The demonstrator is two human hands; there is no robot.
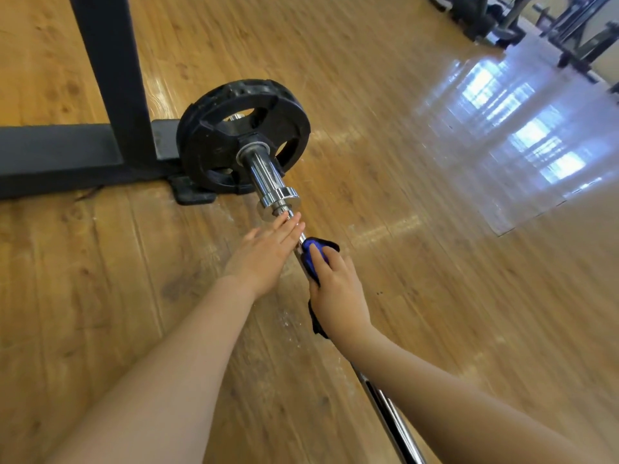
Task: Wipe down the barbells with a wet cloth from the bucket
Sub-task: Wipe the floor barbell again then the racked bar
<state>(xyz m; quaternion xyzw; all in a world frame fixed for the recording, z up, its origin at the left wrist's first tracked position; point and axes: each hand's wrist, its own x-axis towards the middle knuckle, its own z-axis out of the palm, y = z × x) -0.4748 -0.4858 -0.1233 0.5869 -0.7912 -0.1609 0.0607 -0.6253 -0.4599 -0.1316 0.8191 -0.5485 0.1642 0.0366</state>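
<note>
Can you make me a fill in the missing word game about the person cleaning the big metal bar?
1. The right hand wraps a cloth of the colour ____ around the barbell.
2. The left hand lies with its fingers ____ beside the bar.
3. The round weight plate on the bar's far end is coloured ____.
4. The floor is made of ____.

Missing words: blue; straight; black; wood
</note>
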